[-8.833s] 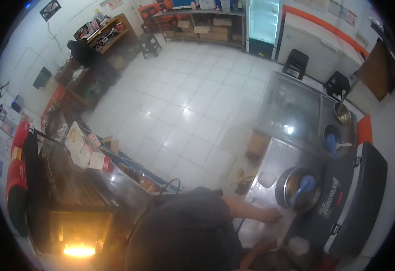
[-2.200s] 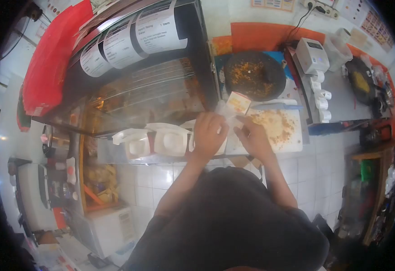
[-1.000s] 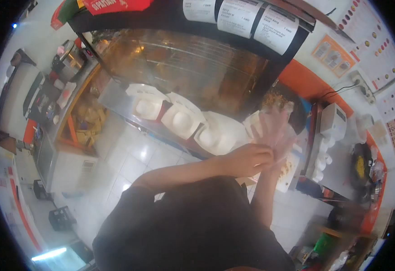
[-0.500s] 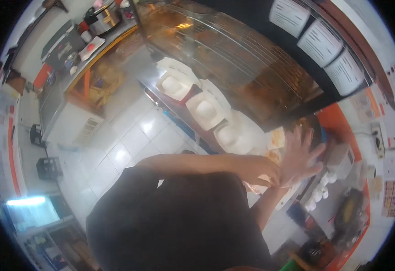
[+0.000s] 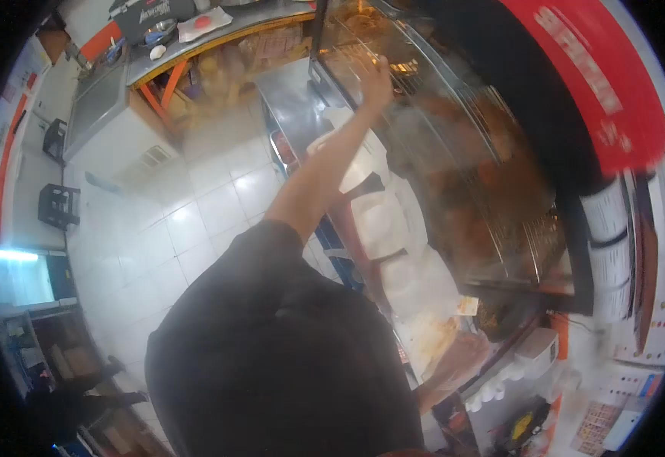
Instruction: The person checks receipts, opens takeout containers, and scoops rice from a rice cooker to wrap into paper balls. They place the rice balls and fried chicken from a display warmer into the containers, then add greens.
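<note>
My left arm stretches across to the glass display cabinet [image 5: 454, 145]. At its upper left part is my bare left hand [image 5: 377, 82], by the glass front; its small blurred fingers do not show whether they grip an edge. Below that arm stand open white takeaway boxes in a row: one partly covered by the forearm [image 5: 363, 164], a middle box [image 5: 378, 225] and a nearer box [image 5: 402, 276]. White mounds lie inside. In a clear plastic glove, my right hand [image 5: 463, 356] is low over a white board [image 5: 428, 344] with orange-brown stains. Its fingers are smeared.
A metal counter [image 5: 290, 95] runs along the cabinet's front, with white floor tiles to its left. A worktop [image 5: 248, 17] stands at the far end. Small white items [image 5: 488, 390] and a white device [image 5: 536, 350] are at the lower right. A red sign [image 5: 591, 72] hangs above the cabinet.
My left hand has left the gloved right wrist and reached away to the cabinet. My right hand, fingers spread before, has lowered towards the board. The view has turned and shifted.
</note>
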A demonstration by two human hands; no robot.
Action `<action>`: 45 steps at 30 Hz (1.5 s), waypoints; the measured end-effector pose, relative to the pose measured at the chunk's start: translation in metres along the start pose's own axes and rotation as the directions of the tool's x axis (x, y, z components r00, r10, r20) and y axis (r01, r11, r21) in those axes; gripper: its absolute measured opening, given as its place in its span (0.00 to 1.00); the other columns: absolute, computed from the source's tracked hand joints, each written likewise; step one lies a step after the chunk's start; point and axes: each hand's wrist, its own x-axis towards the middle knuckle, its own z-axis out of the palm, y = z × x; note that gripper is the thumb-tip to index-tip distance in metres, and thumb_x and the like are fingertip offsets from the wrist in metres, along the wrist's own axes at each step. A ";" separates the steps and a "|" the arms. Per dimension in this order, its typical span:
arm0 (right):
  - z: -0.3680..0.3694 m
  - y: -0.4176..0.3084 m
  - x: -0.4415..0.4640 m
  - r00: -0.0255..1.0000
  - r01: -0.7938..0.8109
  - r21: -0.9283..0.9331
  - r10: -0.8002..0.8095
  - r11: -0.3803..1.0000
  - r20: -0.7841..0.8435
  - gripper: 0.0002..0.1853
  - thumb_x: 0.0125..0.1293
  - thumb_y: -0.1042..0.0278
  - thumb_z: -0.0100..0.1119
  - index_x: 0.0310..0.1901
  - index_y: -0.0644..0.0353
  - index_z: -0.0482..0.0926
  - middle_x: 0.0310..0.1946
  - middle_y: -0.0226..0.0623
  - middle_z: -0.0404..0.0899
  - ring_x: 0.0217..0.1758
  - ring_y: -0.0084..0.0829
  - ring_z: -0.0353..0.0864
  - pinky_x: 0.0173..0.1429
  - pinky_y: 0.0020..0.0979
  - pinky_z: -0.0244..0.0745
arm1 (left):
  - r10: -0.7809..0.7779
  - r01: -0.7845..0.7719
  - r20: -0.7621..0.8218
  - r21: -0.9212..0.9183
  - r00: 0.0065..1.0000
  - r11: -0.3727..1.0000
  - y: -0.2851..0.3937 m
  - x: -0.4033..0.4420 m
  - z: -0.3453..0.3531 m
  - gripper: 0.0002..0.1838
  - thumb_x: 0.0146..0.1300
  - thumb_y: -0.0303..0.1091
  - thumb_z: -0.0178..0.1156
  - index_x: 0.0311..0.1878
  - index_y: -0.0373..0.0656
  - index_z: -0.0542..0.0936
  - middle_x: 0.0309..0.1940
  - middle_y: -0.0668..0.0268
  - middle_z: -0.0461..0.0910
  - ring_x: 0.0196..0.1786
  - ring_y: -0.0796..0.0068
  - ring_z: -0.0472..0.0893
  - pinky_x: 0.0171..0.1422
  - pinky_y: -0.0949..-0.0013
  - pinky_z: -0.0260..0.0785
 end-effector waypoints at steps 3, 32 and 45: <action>0.055 0.002 0.028 0.998 0.007 -0.701 0.036 0.713 0.046 0.19 0.77 0.54 0.50 0.44 0.62 0.82 0.43 0.39 0.80 0.49 0.31 0.78 0.60 0.37 0.71 | 0.053 -0.039 0.097 -0.139 0.994 0.989 0.004 -0.016 0.004 0.43 0.78 0.57 0.36 0.80 0.32 0.40 0.79 0.32 0.35 0.82 0.33 0.36 0.84 0.45 0.31; 0.620 0.444 0.402 0.961 -0.052 -0.966 0.251 -0.252 -0.118 0.28 0.74 0.46 0.45 0.63 0.60 0.76 0.57 0.45 0.82 0.56 0.41 0.83 0.69 0.38 0.70 | -0.576 0.481 0.816 0.485 0.053 0.731 -0.273 0.000 -0.439 0.26 0.72 0.37 0.60 0.69 0.37 0.71 0.55 0.50 0.83 0.61 0.55 0.81 0.66 0.58 0.71; 0.601 0.440 0.385 0.998 0.035 -0.993 0.056 -0.112 0.029 0.32 0.65 0.45 0.62 0.66 0.53 0.74 0.58 0.43 0.80 0.60 0.42 0.80 0.68 0.39 0.71 | -0.526 0.245 0.837 0.484 0.150 0.840 -0.272 0.045 -0.408 0.27 0.70 0.38 0.61 0.69 0.40 0.71 0.56 0.50 0.81 0.60 0.50 0.80 0.64 0.54 0.72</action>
